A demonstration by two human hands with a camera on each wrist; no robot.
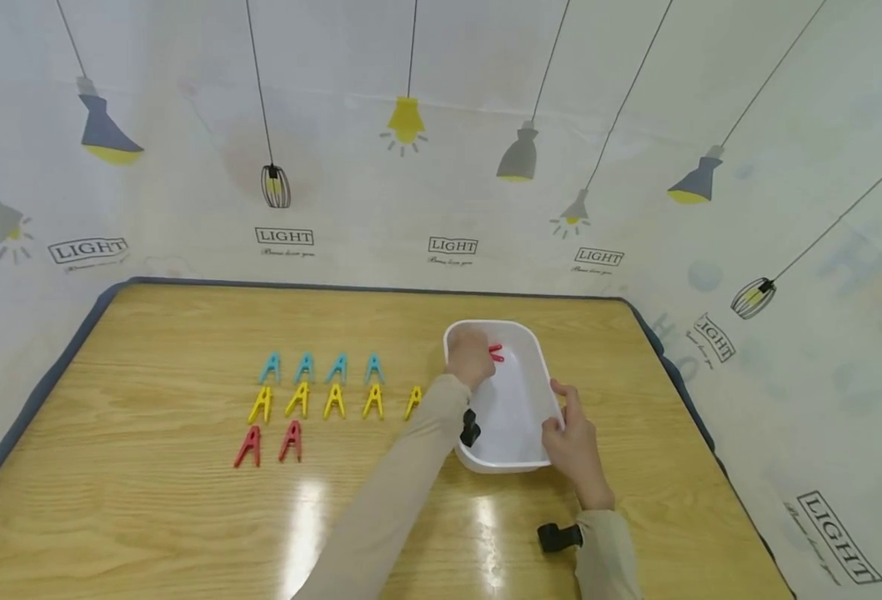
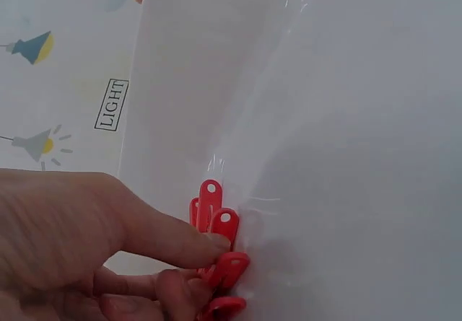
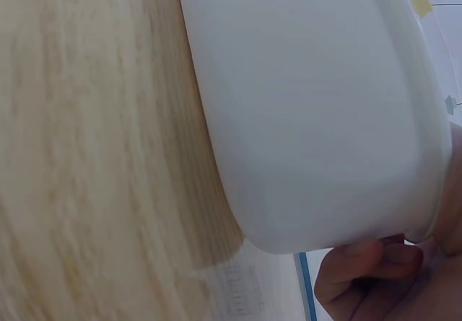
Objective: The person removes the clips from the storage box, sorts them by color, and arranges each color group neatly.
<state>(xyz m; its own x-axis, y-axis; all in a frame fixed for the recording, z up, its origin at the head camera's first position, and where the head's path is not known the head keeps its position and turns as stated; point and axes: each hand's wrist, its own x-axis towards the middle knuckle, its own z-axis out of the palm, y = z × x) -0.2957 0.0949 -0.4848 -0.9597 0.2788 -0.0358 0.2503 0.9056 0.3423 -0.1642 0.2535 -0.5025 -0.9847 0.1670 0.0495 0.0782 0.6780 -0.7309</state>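
My left hand (image 1: 471,358) reaches into the far left end of a white plastic box (image 1: 512,408). In the left wrist view its thumb and fingers pinch a red clothespin (image 2: 225,226), with other red clothespins bunched against it by the box wall. How many the fingers hold is hidden. My right hand (image 1: 578,450) grips the box's right rim near the front corner, thumb on the rim and fingers outside. The right wrist view shows the box's outer wall (image 3: 310,119) and curled fingers (image 3: 346,267) under its rim.
Left of the box, clothespins lie in rows on the wooden table (image 1: 148,500): several blue (image 1: 303,367), several yellow (image 1: 334,402), and two red (image 1: 291,440). The rightmost yellow clothespin (image 1: 413,402) lies close to my left forearm. Light printed sheets surround the table's sides and back.
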